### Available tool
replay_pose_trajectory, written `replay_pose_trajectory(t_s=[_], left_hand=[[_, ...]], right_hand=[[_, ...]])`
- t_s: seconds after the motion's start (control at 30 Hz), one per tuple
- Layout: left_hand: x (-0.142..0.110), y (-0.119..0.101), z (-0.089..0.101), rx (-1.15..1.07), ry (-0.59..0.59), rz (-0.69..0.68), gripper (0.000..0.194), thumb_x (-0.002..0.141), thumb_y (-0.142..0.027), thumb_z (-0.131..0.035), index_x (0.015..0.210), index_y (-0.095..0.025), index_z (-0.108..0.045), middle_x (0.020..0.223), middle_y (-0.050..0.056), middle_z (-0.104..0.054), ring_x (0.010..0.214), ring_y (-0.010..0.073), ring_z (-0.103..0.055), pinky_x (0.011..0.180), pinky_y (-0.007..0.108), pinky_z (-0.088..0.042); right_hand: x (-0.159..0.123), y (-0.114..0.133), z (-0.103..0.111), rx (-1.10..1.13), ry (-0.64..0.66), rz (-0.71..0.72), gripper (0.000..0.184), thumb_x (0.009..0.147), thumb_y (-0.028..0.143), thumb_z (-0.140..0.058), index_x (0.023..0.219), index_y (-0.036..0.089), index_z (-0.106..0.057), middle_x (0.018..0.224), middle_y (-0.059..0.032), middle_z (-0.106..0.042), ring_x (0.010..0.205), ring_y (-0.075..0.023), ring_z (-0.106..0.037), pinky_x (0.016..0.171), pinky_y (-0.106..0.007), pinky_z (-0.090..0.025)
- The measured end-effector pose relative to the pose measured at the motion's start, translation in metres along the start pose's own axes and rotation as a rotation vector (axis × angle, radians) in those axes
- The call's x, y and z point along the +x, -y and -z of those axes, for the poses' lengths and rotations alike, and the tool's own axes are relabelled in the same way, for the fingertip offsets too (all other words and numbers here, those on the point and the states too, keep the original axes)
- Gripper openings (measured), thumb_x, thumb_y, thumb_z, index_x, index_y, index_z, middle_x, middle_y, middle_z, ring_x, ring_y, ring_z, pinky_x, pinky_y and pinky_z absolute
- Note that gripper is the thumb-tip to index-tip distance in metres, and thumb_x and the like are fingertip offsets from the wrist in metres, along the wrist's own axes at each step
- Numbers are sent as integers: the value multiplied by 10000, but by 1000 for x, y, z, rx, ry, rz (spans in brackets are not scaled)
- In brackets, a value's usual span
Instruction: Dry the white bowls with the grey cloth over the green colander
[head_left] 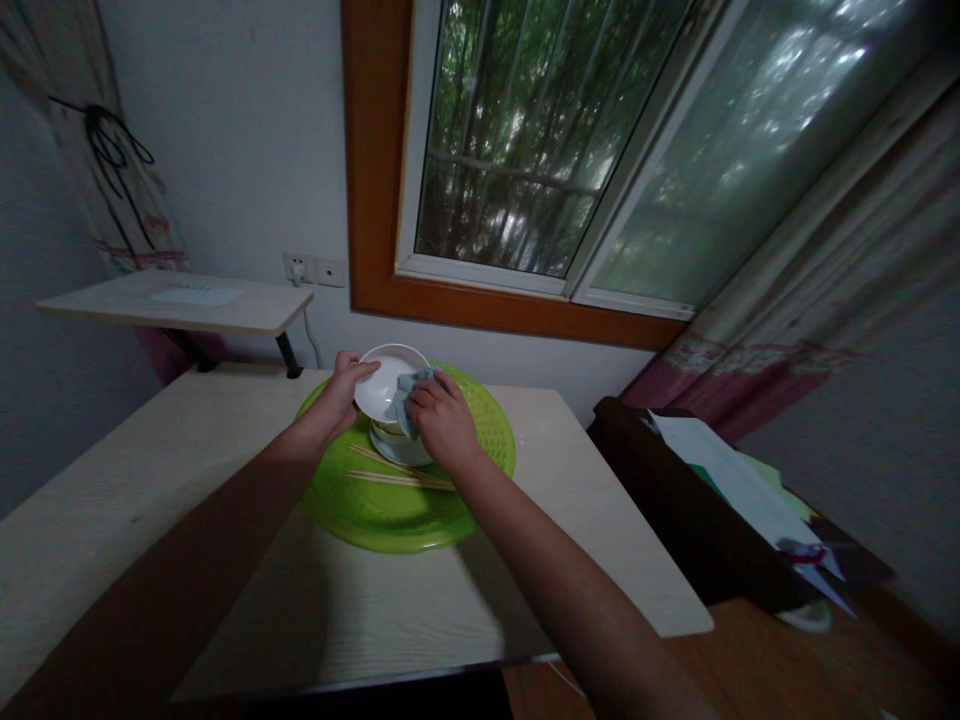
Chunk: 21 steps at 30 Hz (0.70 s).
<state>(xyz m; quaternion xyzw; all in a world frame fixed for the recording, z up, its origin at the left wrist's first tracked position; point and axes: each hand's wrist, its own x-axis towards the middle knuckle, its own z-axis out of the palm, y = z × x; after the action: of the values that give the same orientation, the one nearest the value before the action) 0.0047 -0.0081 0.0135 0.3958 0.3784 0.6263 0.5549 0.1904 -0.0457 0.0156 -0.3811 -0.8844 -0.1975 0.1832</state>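
My left hand [344, 391] grips the left rim of a white bowl [382, 380], thumb over the edge, and the bowl is tilted so its inside shows. In my right hand [444, 415] is a grey-blue cloth [405, 404], pressed to the right side of the bowl's inside. Under the held bowl, partly hidden, another bowl [387, 434] sits on a white plate [403, 452]. Wooden chopsticks [390, 478] lie in front of the plate. All of these are on or above a round green tray [390, 525] with a perforated pattern.
The tray stands on a pale wooden table [540, 540]. A raised shelf [180, 300] with a sheet of paper is at the back left. Wall sockets [313, 270] and a window [525, 150] are behind. To the right, a dark box-like piece [660, 500] holds papers.
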Motion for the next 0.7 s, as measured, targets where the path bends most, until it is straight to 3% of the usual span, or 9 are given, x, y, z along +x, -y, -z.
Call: replay_pose_trajectory(t_s=[0.2, 0.37, 0.53, 0.7], left_hand=[[0, 6, -2, 65, 39, -54, 360, 776, -426, -699, 1022, -253, -502, 780, -23, -584, 614, 148, -555, 563, 257, -410], [6, 16, 2, 172, 34, -128, 310, 828, -465, -640, 1078, -292, -580, 870, 10, -649, 718, 203, -614, 604, 292, -446], [5, 14, 3, 308, -22, -187, 306, 828, -448, -636, 1092, -296, -613, 1035, 44, -696, 983, 287, -652, 775, 365, -509], [0, 14, 1, 346, -7, -219, 311, 833, -450, -639, 1111, -309, -629, 1109, 49, -701, 1082, 305, -639, 851, 388, -509]], right_hand=[[1, 3, -7, -1, 20, -41, 206, 981, 177, -545, 1048, 143, -736, 1127, -129, -738, 1215, -257, -578, 1239, -478, -216], [-1, 7, -14, 77, 75, 41, 247, 962, 170, -546, 1152, 107, -692, 1167, -147, -725, 1159, -246, -629, 1210, -433, -279], [-7, 11, -17, 265, 111, 141, 670, 937, 429, -608, 1456, 31, -463, 1439, -215, -573, 1336, -291, -542, 1222, -435, -279], [-7, 15, -13, 346, 105, 118, 770, 967, 561, -528, 1535, 71, -350, 1511, -201, -509, 1366, -288, -526, 1191, -417, -343]])
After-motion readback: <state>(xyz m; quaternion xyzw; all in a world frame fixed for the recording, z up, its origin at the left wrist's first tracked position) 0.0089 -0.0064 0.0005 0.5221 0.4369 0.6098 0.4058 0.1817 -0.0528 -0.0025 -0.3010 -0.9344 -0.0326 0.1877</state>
